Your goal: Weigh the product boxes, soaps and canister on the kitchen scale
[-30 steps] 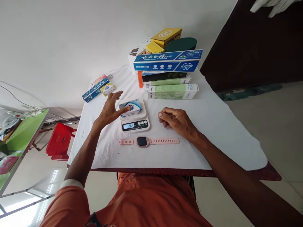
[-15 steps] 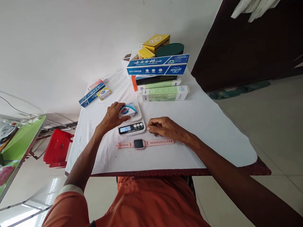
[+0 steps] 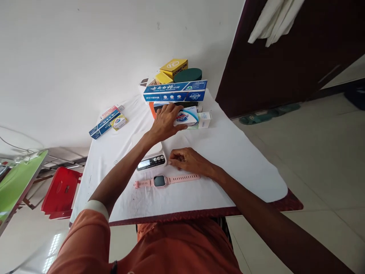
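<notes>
My left hand (image 3: 167,122) grips a white and blue soap box (image 3: 186,116) and holds it in front of the stacked boxes. Behind it, a pale green and white box (image 3: 204,120) is partly covered. Below my left forearm is a white digital scale (image 3: 151,161) with a lit display; the arm hides part of its plate. My right hand (image 3: 188,160) rests on the cloth just right of the scale, fingers curled, and whether anything is in them I cannot make out. A pink-strapped smartwatch (image 3: 159,181) lies flat in front of the scale.
A long blue toothpaste box (image 3: 175,91) tops the pile at the back, with yellow boxes (image 3: 174,67) and a round dark green lid (image 3: 188,75) behind. Left of it lie another blue box (image 3: 105,122) and a small yellow box (image 3: 119,121). A red chair (image 3: 61,192) stands beyond the table's left edge.
My left hand has lifted the soap box off the scale and carried it right and back to the pile. My right hand stays beside the scale. The camera view has shifted.
</notes>
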Available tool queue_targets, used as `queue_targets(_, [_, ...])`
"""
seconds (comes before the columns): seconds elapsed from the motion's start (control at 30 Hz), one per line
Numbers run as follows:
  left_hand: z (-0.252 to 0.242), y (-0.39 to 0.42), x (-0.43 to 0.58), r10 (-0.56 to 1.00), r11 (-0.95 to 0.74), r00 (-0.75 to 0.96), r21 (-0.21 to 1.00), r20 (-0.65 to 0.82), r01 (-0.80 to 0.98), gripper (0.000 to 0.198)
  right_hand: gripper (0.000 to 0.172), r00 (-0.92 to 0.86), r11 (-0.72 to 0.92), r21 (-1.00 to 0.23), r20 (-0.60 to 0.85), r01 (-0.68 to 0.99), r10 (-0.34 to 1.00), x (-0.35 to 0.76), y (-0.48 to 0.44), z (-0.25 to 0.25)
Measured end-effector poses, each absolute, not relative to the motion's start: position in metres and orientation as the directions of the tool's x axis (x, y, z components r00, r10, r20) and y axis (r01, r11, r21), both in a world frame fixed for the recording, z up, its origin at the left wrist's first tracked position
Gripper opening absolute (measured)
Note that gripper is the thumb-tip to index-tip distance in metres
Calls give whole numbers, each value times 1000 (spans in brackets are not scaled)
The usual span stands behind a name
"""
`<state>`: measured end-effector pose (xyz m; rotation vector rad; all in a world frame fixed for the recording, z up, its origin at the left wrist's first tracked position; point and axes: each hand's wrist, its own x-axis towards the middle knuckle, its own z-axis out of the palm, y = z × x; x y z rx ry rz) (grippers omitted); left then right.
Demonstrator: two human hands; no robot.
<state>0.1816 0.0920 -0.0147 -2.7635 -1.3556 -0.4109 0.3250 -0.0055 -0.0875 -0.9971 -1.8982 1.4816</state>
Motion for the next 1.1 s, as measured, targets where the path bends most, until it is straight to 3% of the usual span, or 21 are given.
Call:
queue_targets(0.27, [-33,110,193,717,-633,595,-19,363,774,50,19,-581,162,-960,-1,229,814,325,-4,-89])
queue_targets(0.57, [-40,102,190,782,-560,523,14,340,828,49,19,-581,161,-956,-13,247,814,325,-5,-89])
queue_targets(0.87, [-50,105,199,796,-567,496,140,346,812,44,23,-585,102,-964,-64,247,809,324,-8,-85])
queue_targets(1.1, [-48,93,180,788,-575,495,152,368,804,68,28,-586,108,-944,-101,312,804,325,-9,-85])
